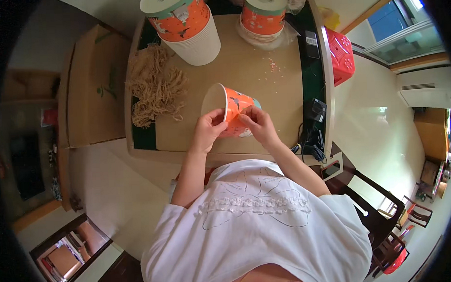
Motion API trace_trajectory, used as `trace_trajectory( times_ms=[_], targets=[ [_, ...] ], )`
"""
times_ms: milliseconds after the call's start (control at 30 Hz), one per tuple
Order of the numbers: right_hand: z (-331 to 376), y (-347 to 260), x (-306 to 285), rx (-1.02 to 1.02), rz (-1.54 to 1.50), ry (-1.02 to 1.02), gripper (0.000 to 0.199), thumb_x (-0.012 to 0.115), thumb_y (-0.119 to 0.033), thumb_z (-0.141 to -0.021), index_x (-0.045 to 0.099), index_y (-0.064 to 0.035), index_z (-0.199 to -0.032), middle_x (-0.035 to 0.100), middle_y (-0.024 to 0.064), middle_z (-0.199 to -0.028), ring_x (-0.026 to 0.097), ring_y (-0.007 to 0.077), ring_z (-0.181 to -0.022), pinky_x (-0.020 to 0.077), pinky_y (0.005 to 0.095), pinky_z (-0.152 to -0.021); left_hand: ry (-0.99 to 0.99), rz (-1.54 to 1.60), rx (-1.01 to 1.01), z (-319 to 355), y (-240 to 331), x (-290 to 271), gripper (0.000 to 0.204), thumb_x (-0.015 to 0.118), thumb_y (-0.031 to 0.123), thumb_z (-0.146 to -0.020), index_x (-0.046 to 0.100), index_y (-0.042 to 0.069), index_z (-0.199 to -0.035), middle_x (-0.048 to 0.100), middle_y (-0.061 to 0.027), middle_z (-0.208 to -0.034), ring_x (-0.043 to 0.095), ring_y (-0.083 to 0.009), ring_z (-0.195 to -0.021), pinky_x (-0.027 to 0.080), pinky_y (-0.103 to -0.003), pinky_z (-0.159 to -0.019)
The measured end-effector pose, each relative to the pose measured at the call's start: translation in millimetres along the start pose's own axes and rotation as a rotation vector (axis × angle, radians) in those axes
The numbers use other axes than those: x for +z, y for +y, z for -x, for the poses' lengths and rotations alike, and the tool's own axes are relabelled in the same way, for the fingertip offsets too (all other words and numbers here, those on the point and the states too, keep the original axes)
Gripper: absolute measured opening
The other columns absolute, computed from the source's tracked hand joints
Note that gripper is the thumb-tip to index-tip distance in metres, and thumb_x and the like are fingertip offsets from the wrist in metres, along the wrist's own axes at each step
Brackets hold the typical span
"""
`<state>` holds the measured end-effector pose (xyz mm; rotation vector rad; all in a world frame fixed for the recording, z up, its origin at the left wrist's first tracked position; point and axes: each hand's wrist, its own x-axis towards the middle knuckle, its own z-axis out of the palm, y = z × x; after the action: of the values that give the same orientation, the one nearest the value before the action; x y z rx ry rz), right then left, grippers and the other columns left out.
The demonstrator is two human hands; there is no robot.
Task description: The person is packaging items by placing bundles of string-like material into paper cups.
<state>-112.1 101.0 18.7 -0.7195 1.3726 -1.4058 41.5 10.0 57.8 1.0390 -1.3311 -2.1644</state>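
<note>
A: Orange paper bucket with white printed figures (233,112), lying on its side near the front edge of the tan-topped bench (243,75), open mouth turned up and to the left, pale inside showing.

B: Held by both hands?

A: Yes. Left hand (208,130) curled against the lower rim, thumb and fingertips pinched on the edge. Right hand (259,126) closed on the orange wall just beside it, fingers bent in toward the left hand. Both hands nearly touching at the rim. Something small perhaps pinched between the fingertips, but too small to tell.

B: And around it?

A: Heap of tan frayed string (155,85) to the left, on the bench, apart from the bucket. Stack of white paper buckets topped by an orange one with a pale lid (184,24) at the far left of the bench. Second orange lidded bucket (264,13) at the far right, standing on clear plastic wrap. Scatter of tiny pink bits (273,65) between that bucket and the held one.

B: Off the bench?

A: Red plastic basket (340,55) beyond the right edge. Black adapter with cables (314,113) at the right front corner. Brown cardboard box (92,86) along the left side.
</note>
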Motion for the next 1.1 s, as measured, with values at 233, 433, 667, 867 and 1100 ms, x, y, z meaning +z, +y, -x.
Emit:
trace_trajectory(
  times_ms=[233,433,667,867,1100],
  targets=[
    [0,-4,5,0.025,0.014,-0.055,0.011,0.059,-0.011,-0.09,0.057,-0.0005,-0.089,0.055,-0.0035,-0.075,0.047,0.0036,-0.067,0.0384,0.0194,-0.059,0.056,0.054,0.028,-3,2,5,0.038,0.055,-0.005,-0.079,0.054,-0.003,-0.117,0.062,-0.0051,-0.102,0.058,-0.0109,-0.092,0.046,-0.025,-0.084],
    [-3,-3,8,0.019,-0.042,-0.009,0.011,0.059,-0.012,-0.09,0.057,-0.0012,-0.088,0.055,-0.003,-0.074,0.048,0.0036,-0.068,0.0391,0.0196,-0.06,0.031,0.019,0.113,-14,-17,-3,0.042,0.057,-0.004,-0.077,0.051,-0.001,-0.118,0.059,-0.0032,-0.1,0.057,-0.0113,-0.089,0.046,-0.026,-0.084],
    [4,-8,5,-0.092,0.099,-0.053,0.006,0.058,-0.008,-0.09,0.056,-0.0023,-0.089,0.053,-0.0018,-0.073,0.046,0.0028,-0.068,0.0393,0.0196,-0.056,0.053,0.105,0.116,-12,-1,14,0.036,0.057,-0.003,-0.079,0.051,0.002,-0.115,0.059,-0.003,-0.104,0.056,-0.0099,-0.093,0.045,-0.026,-0.086],
    [4,-6,7,-0.071,0.033,0.025,0.007,0.057,-0.009,-0.09,0.054,-0.0028,-0.091,0.054,-0.0006,-0.074,0.048,0.004,-0.068,0.0401,0.0204,-0.057,0.049,0.018,0.106,-13,-15,4,0.026,0.059,-0.005,-0.08,0.057,0.002,-0.105,0.061,-0.003,-0.099,0.058,-0.0092,-0.088,0.048,-0.024,-0.081],
    [-14,31,-6,-0.063,-0.026,0.065,0.008,0.056,-0.01,-0.091,0.053,-0.0023,-0.094,0.056,0.001,-0.08,0.052,0.0062,-0.074,0.0435,0.021,-0.066,0.047,-0.064,0.127,-33,-5,28,0.023,0.062,-0.005,-0.078,0.058,0.001,-0.101,0.062,-0.0025,-0.092,0.059,-0.0082,-0.081,0.049,-0.022,-0.075]
  ],
)
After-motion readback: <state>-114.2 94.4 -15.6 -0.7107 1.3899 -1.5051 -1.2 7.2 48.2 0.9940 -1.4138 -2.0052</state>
